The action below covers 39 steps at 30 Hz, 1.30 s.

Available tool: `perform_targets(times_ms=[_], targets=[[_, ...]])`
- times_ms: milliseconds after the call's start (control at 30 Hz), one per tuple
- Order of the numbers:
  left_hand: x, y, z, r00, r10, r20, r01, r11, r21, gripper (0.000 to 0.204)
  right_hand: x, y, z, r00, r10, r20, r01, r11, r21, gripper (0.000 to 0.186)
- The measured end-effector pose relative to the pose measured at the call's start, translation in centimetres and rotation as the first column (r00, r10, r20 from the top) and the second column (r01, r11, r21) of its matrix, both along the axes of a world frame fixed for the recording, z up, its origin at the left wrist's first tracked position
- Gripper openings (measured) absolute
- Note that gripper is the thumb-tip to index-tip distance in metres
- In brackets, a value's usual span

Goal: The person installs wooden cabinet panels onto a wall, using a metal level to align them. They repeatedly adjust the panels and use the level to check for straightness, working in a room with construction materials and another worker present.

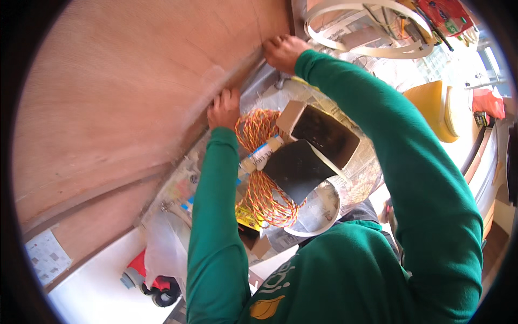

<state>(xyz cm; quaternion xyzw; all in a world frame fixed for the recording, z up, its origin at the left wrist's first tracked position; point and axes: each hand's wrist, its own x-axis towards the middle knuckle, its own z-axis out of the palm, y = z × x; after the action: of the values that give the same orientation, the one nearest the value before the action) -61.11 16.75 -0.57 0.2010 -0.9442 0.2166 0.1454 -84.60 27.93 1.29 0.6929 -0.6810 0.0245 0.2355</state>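
A large reddish-brown wooden panel (135,70) fills the upper left. My left hand (224,109) is closed at its near edge, fingertips on the wood. Farther along that edge, at the top, my right hand (283,52) is closed too, with its fingers curled against the panel's corner. Between the hands, a greyish strip (259,78) runs beside the edge. Just right of my left hand lies a bundle of red-and-yellow twisted wire (256,129), bound with a paper band. The undersides of my fingers are hidden.
Below my arms are an open cardboard box (326,135), a black sheet (298,170) and a newspaper-covered surface (359,189). A coil of white strip (372,52) stands top right, near a yellow container (431,108). A red-and-black object (162,286) and translucent plastic (167,243) lie lower left.
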Motion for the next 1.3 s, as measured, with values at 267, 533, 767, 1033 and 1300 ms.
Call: perform_targets(times_ms=[267,533,767,1033,1300], targets=[[-0.5,-1.2,0.2,0.995,0.091,0.048,-0.099,0.973,0.21,0.014,0.3,-0.2,4.0,0.997,-0.016,0.071,0.006,0.989,0.15,0.021],[-0.4,-0.9,0.1,0.992,0.068,0.11,-0.088,0.978,0.19,0.016,0.2,-0.2,2.6,0.998,-0.022,0.052,0.016,0.994,0.112,0.02],[-1.2,0.4,0.5,0.993,0.01,0.114,-0.014,0.999,0.032,0.004,-1.4,-0.3,0.5,0.997,0.054,-0.048,-0.057,0.996,-0.067,0.015],[-1.1,-1.9,1.7,0.983,0.138,0.12,-0.166,0.949,0.267,0.013,1.6,-1.1,4.1,0.977,-0.18,0.117,0.131,0.931,0.341,0.022],[-1.5,-1.1,5.9,0.967,0.216,0.132,-0.245,0.664,0.706,0.025,-3.7,10.2,12.1,0.864,-0.388,0.322,0.273,0.897,0.347,0.016]])
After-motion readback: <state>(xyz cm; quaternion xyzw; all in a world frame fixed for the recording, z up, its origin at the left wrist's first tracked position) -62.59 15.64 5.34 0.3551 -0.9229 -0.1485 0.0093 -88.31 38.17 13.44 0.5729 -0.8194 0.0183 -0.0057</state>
